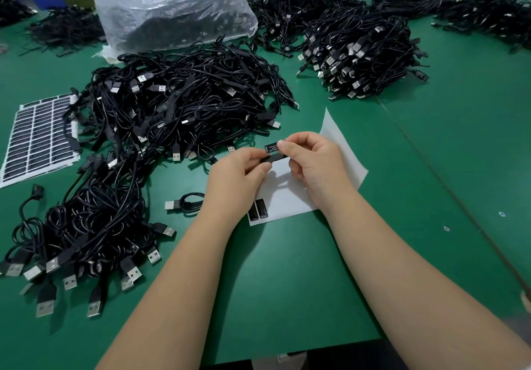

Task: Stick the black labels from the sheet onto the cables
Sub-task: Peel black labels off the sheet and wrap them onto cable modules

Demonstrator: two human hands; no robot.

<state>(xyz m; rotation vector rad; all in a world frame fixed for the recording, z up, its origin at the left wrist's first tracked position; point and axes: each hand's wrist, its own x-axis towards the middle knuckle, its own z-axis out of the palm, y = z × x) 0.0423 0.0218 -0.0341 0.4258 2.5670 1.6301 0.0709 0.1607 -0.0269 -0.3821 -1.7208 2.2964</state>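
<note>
My left hand (pixel 240 172) grips a black cable part (pixel 276 159) between thumb and fingers, above a nearly bare white backing sheet (pixel 339 151). My right hand (pixel 313 159) pinches a black label (pixel 271 149) with white print right over that part. Two black labels (pixel 258 209) remain on the sheet's near left corner. The cable's coil and USB plug (pixel 186 202) lie on the green table left of my left wrist. A full sheet of black labels (pixel 37 137) lies at the far left.
A big heap of black USB cables (pixel 178 102) fills the middle left, with another bunch (pixel 83 243) at the near left. A stacked bundle (pixel 359 56) sits at the back right, behind it more cables. A clear plastic bag of cables (pixel 172 5) stands at the back.
</note>
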